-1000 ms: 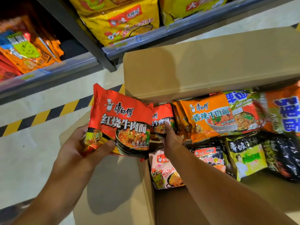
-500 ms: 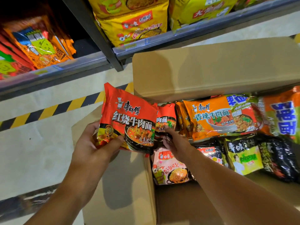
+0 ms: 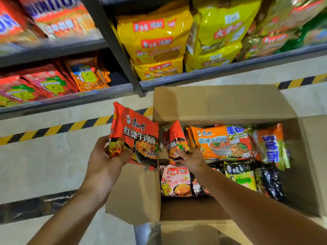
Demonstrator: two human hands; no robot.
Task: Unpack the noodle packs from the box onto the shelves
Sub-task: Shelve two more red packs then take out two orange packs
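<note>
Noodle packs fill the open box; one red pack is gripped outside by the left hand, a second red pack is being pinched inside by the right hand, and lifting and shelving are judged next.

So the floor is pale concrete with a yellow-and-black hazard stripe running along it, and the open cardboard box is sitting right on it in front of the racking. The lower shelf on the left is carrying red and orange noodle packs lying flat. The shelf to the right is holding big yellow multipacks stacked 2 high.
</note>
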